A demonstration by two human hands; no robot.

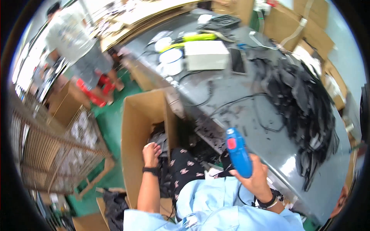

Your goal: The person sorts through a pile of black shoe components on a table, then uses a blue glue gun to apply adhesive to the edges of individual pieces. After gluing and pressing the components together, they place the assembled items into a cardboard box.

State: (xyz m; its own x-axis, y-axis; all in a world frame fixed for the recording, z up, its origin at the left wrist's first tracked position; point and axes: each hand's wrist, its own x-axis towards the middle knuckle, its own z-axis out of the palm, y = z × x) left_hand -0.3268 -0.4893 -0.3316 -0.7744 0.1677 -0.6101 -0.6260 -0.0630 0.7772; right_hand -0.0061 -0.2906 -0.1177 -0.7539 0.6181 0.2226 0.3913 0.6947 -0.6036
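My right hand [255, 175] grips a blue handheld power tool [240, 156] with a red switch, held upright in front of my body near the table's edge. A thin dark cord hangs below that hand. My left hand [151, 154] is over a tall cardboard box [133, 115] that stands to my left. Its fingers are loosely curled and a little apart, with nothing visible in them. Dark flat pieces [163, 181] lie in the box beneath it. On the right side of the grey table [235, 109] spreads a large heap of black, leaf-shaped pieces [304, 100].
A white box [206, 55], a white roll [170, 61], a phone-like dark slab [237, 61] and loose cables lie on the far part of the table. A slatted rack [50, 154] stands at the left. Farther back, a person [73, 42] stands beside a red stool [90, 92].
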